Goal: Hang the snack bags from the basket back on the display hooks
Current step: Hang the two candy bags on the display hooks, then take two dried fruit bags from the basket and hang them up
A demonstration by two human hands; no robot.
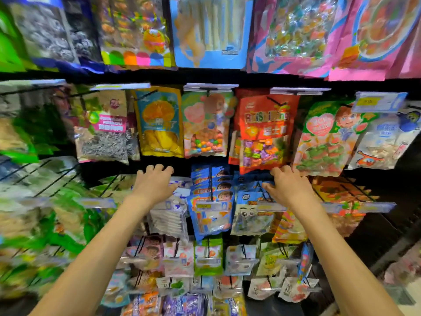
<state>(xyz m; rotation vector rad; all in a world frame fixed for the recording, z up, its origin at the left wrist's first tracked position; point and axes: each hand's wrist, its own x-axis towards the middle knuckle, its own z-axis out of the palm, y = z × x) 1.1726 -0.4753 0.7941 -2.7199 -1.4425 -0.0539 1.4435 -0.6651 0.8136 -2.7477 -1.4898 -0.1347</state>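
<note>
Right now both hands reach into the mid row of hooks. Left hand point(157, 182): fingers curled over the top of a white snack bag point(169, 221) on its hook. Right hand point(288, 184): fingers bent onto blue bags point(252, 209) under the red candy bag point(264, 131); grip can't tell. Basket not in view.

A dark display rack point(159, 76) is full of snack bags hanging on thin black hooks point(276, 101). In the middle row, an orange candy bag point(265, 124) hangs next to a yellow mango bag point(159, 124). Below them, blue bags point(211, 201) hang packed close together on one hook.
</note>
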